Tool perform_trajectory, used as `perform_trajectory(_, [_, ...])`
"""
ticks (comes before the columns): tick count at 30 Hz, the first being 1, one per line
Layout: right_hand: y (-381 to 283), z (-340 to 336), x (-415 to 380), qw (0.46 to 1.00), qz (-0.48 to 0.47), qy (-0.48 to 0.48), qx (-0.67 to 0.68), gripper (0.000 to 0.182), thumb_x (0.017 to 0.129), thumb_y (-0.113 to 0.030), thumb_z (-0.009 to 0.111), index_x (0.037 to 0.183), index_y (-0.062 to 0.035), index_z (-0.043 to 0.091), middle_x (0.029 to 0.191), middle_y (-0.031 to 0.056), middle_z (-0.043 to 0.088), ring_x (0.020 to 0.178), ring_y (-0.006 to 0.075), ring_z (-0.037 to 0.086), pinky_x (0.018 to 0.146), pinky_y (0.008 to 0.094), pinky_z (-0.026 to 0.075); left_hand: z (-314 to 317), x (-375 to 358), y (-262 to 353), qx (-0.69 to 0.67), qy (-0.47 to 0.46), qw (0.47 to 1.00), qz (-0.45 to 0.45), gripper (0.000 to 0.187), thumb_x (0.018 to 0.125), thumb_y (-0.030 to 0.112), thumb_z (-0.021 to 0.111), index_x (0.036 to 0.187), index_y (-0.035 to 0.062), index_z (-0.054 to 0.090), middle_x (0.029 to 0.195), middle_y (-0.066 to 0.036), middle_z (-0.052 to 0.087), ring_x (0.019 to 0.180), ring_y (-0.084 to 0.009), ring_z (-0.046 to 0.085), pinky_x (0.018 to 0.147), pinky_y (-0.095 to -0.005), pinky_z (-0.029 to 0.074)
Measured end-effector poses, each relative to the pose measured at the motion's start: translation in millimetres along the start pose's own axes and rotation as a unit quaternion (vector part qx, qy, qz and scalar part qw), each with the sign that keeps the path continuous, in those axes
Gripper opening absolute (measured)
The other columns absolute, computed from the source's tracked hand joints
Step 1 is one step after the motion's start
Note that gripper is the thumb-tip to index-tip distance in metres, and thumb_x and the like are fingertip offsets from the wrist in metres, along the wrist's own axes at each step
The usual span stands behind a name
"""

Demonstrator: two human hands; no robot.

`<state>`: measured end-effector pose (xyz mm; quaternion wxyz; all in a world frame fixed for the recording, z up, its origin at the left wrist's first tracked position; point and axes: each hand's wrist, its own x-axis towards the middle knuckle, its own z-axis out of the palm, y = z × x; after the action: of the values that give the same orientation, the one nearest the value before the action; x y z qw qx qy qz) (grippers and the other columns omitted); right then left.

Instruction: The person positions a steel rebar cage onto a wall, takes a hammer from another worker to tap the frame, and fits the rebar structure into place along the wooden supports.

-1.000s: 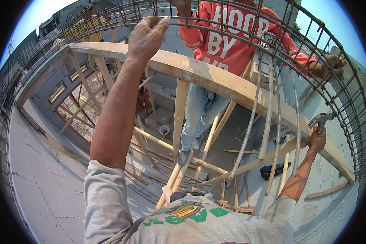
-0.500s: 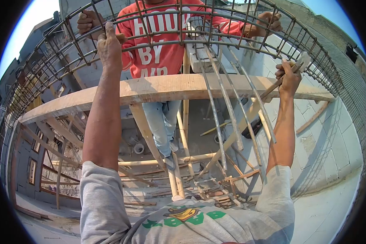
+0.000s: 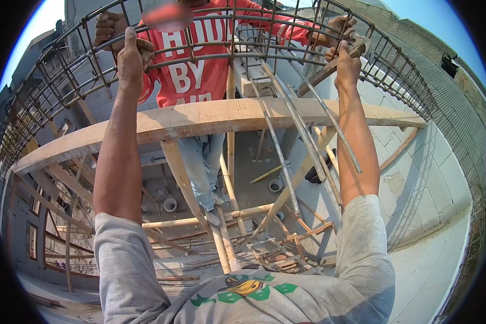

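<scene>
A long rebar cage (image 3: 200,56) spans the top of the view, curved by the lens. My left hand (image 3: 132,58) is closed around its lower near bar, thumb pointing up. In my right hand (image 3: 346,67) is a hammer (image 3: 323,76), its wooden handle slanting down to the left and its head up beside the bars. That hand is right at the right part of the cage. Across from me stands a person in a red sweatshirt (image 3: 191,81), whose two hands hold the cage's far side, one near each of mine.
Below the cage runs a thick wooden board (image 3: 210,117), propped by bamboo poles (image 3: 183,178). Loose steel bars (image 3: 278,135) slope over it at centre right. A block wall (image 3: 416,173) stands at right. Far below lie a bucket (image 3: 169,204) and scattered timber (image 3: 286,259).
Both my hands have shifted, the right one up and left with the hammer to the cage. The cage and the other person's hands sit further left in view.
</scene>
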<state>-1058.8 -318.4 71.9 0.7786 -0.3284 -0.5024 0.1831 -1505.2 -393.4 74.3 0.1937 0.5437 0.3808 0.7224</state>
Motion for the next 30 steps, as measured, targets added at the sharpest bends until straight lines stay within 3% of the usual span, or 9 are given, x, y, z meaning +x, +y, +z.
perform_trajectory(4, [5, -11, 11, 0.988, 0.058, -0.091, 0.113, 0.030, 0.095, -0.033, 0.052, 0.094, -0.0031, 0.057, 0.079, 0.0099, 0.064, 0.069, 0.0211, 0.065, 0.065, 0.0334, 0.052, 4, -1, 4, 0.028, 0.024, 0.997, 0.063, 0.061, 0.096, 0.052, 0.037, 0.079, 0.0005, 0.066, 0.059, -0.005, 0.060, 0.058, -0.0142, 0.057, 0.054, -0.0277, 0.045])
perform_trajectory(7, [8, -10, 11, 0.975, 0.074, -0.112, 0.179, 0.032, 0.094, -0.036, 0.052, 0.092, -0.0043, 0.057, 0.073, 0.0068, 0.061, 0.063, 0.0194, 0.061, 0.065, 0.0317, 0.049, 12, 3, -2, -0.031, 0.052, 0.996, 0.061, 0.060, 0.096, 0.051, 0.037, 0.081, 0.0000, 0.065, 0.065, -0.006, 0.063, 0.061, -0.0146, 0.058, 0.056, -0.0283, 0.046])
perform_trajectory(9, [10, -10, 9, 0.968, 0.078, -0.115, 0.209, 0.034, 0.094, -0.038, 0.052, 0.092, -0.0040, 0.057, 0.070, 0.0055, 0.059, 0.060, 0.0179, 0.058, 0.062, 0.0301, 0.048, 12, 2, -2, -0.092, 0.011, 0.994, 0.059, 0.052, 0.098, 0.046, 0.037, 0.085, 0.0031, 0.063, 0.058, -0.001, 0.052, 0.052, -0.0112, 0.049, 0.051, -0.0234, 0.039])
perform_trajectory(11, [2, 3, 1, 0.986, 0.061, -0.060, 0.142, 0.039, 0.093, -0.042, 0.053, 0.087, -0.0036, 0.057, 0.068, 0.0044, 0.056, 0.057, 0.0158, 0.054, 0.058, 0.0280, 0.045, 9, 1, 0, -0.157, -0.048, 0.985, 0.042, 0.051, 0.098, 0.047, 0.037, 0.084, 0.0042, 0.061, 0.053, 0.002, 0.042, 0.047, -0.0082, 0.041, 0.046, -0.0227, 0.034])
perform_trajectory(12, [1, 7, 1, 0.991, 0.062, -0.038, 0.108, 0.040, 0.093, -0.043, 0.053, 0.085, -0.0035, 0.058, 0.068, 0.0044, 0.055, 0.056, 0.0156, 0.053, 0.057, 0.0277, 0.045, 15, -4, 4, -0.167, -0.014, 0.986, 0.028, 0.048, 0.098, 0.045, 0.038, 0.082, 0.0053, 0.059, 0.052, 0.006, 0.030, 0.042, -0.0052, 0.029, 0.040, -0.0219, 0.026])
perform_trajectory(17, [-4, 7, 4, 0.992, 0.102, -0.024, 0.076, 0.043, 0.091, -0.045, 0.056, 0.078, -0.0041, 0.056, 0.062, 0.0038, 0.052, 0.053, 0.0142, 0.051, 0.051, 0.0255, 0.043, 19, 1, 9, -0.197, 0.002, 0.980, 0.026, 0.043, 0.098, 0.042, 0.042, 0.079, 0.0065, 0.059, 0.049, 0.008, 0.029, 0.037, -0.0030, 0.023, 0.036, -0.0194, 0.018])
perform_trajectory(20, [-5, 14, 3, 0.997, 0.067, 0.006, 0.037, 0.043, 0.090, -0.045, 0.056, 0.076, -0.0041, 0.056, 0.059, 0.0040, 0.051, 0.049, 0.0144, 0.051, 0.048, 0.0250, 0.042, 16, -2, 7, -0.211, 0.013, 0.977, 0.020, 0.045, 0.097, 0.043, 0.043, 0.075, 0.0067, 0.058, 0.047, 0.009, 0.029, 0.036, -0.0019, 0.021, 0.034, -0.0184, 0.015])
perform_trajectory(22, [0, 16, 4, 0.999, 0.029, 0.019, 0.028, 0.044, 0.091, -0.045, 0.055, 0.077, -0.0034, 0.057, 0.056, 0.0033, 0.051, 0.047, 0.0139, 0.051, 0.047, 0.0251, 0.041, 10, 2, 6, -0.229, -0.007, 0.973, 0.021, 0.046, 0.097, 0.043, 0.044, 0.075, 0.0059, 0.058, 0.046, 0.009, 0.029, 0.035, -0.0018, 0.021, 0.034, -0.0185, 0.016])
perform_trajectory(30, [-6, 12, 5, 0.996, 0.075, 0.006, 0.040, 0.043, 0.092, -0.044, 0.054, 0.078, -0.0031, 0.054, 0.059, 0.0039, 0.050, 0.048, 0.0144, 0.049, 0.045, 0.0246, 0.041, 9, 1, 8, -0.253, -0.042, 0.967, 0.006, 0.046, 0.098, 0.041, 0.043, 0.073, 0.0054, 0.056, 0.045, 0.009, 0.029, 0.035, -0.0017, 0.021, 0.034, -0.0190, 0.016])
